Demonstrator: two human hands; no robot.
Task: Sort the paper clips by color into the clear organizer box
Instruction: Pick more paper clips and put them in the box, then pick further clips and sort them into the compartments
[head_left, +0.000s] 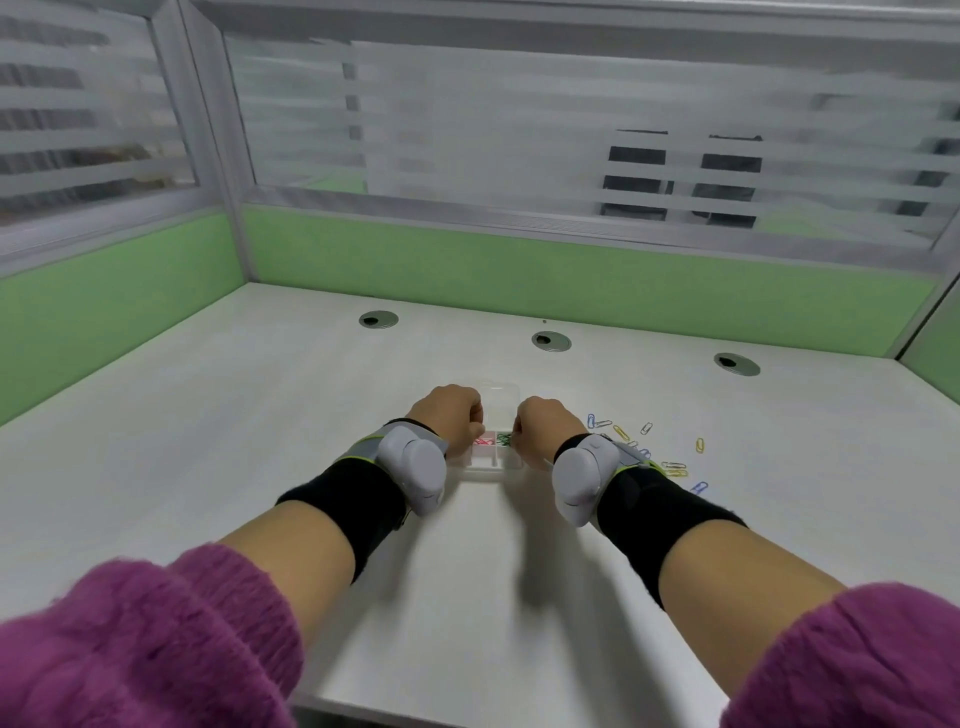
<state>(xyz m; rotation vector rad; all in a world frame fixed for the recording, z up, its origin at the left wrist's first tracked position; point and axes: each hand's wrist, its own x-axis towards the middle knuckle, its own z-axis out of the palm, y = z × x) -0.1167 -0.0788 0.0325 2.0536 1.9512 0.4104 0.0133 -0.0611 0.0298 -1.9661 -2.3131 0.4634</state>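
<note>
A green partition under frosted glass walls in the left side of the white tabletop. A purple sleeve covers the left forearm, and a black band carrying a grey device wraps that wrist.

The left hand sits at the left edge of the box, knuckles up and fingers curled under. The back of the hand hides them, so I cannot tell whether they grasp the box or are only clenched beside it.

The clear box lies on the tabletop between the two hands, and a further clear part of it shows just beyond them. Pink clips lie in one compartment, with green clips in the one just to its right.

The right hand is at the box's right edge, its fingers also curled, with the tips close by the green clips. I cannot tell whether they pinch one. The right wrist wears the same band and device.

To the right of that hand, loose clips in blue, yellow and white are scattered on the tabletop, a few partly hidden behind the wrist. Farther back sits a grey grommet.
</note>
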